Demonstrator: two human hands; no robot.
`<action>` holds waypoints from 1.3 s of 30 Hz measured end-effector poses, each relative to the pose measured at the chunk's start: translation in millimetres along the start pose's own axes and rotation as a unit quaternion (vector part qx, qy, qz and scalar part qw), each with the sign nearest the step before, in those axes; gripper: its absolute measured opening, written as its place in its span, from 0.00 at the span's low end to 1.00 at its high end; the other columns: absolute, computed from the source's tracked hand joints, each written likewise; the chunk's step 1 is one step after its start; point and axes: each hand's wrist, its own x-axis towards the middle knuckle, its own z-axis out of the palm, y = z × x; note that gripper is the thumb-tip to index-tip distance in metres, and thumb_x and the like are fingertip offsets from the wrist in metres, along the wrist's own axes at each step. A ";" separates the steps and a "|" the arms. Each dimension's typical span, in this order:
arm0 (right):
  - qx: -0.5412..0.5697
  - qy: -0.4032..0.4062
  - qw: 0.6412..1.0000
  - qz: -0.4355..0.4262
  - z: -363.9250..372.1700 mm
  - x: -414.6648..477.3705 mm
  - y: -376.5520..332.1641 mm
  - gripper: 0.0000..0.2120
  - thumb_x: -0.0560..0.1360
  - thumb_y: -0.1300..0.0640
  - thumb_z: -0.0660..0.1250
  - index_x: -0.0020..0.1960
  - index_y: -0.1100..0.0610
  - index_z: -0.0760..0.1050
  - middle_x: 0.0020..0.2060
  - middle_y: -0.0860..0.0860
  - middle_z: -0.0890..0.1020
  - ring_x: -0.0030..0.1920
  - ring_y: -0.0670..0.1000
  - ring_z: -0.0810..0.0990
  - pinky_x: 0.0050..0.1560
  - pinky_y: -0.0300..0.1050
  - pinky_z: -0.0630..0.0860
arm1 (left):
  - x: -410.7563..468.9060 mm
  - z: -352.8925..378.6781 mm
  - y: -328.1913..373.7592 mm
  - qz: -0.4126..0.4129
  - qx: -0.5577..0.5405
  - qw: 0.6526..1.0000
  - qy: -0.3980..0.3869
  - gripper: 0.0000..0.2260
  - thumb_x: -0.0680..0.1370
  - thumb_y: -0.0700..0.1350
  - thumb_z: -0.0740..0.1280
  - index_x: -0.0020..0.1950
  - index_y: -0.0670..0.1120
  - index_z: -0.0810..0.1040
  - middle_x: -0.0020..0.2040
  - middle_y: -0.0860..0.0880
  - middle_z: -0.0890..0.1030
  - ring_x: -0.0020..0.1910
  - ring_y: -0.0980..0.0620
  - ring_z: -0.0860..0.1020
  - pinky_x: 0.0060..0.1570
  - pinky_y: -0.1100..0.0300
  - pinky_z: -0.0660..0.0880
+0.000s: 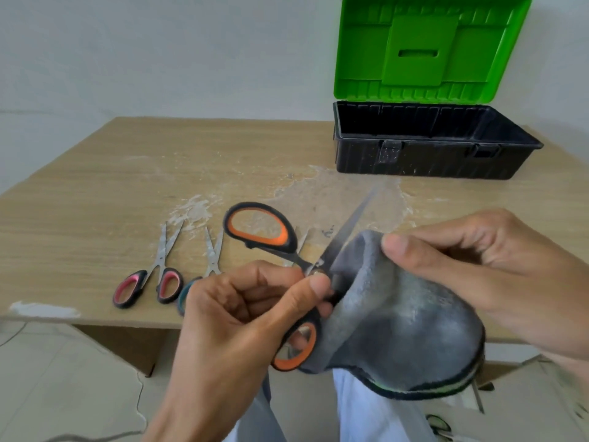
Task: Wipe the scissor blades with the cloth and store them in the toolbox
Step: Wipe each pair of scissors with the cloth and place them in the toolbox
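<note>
Two small pairs lie on the table (95, 193), pink-handled scissors (160, 261) and teal-handled scissors (213, 263). The left hand (236, 320) grips the orange-handled scissors (299, 258) above the table's near edge, and the right hand (497, 272) pinches the grey cloth (398, 320) against the blades' base. Far right, at the back, the toolbox (414, 157) stands open.

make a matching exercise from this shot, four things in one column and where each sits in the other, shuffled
Things
1 orange-handled scissors
2 grey cloth
3 pink-handled scissors
4 toolbox

Places
a lying on the table
b open at the table's far right
c gripped by the left hand
d held by the right hand

Pairs: 1-c, 2-d, 3-a, 4-b
</note>
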 end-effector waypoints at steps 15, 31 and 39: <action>-0.007 0.005 1.000 -0.015 16.6 6.2 19.7 0.15 0.73 0.36 0.74 0.46 0.47 0.89 0.40 0.55 0.89 0.42 0.62 0.87 0.49 0.61 0.83 | 0.1 3.0 -12.9 -0.110 -0.070 0.991 0.018 0.14 0.60 0.45 0.76 0.38 0.37 0.86 0.34 0.37 0.85 0.23 0.52 0.78 0.21 0.65 0.73; 0.059 0.018 0.998 -0.005 25.7 0.1 9.5 0.08 0.71 0.45 0.73 0.44 0.46 0.90 0.40 0.47 0.90 0.42 0.47 0.89 0.44 0.34 0.80 | -4.7 -7.8 -7.8 -0.055 -0.067 0.992 0.096 0.06 0.64 0.45 0.74 0.32 0.43 0.85 0.33 0.37 0.84 0.23 0.51 0.77 0.22 0.65 0.73; 0.031 0.024 0.999 -0.036 40.8 4.2 7.0 0.12 0.75 0.44 0.72 0.42 0.49 0.88 0.35 0.50 0.88 0.36 0.52 0.86 0.38 0.44 0.80 | -6.7 -0.7 -11.0 -0.035 -0.046 0.995 0.086 0.06 0.65 0.45 0.74 0.32 0.42 0.84 0.31 0.37 0.83 0.22 0.50 0.75 0.22 0.65 0.73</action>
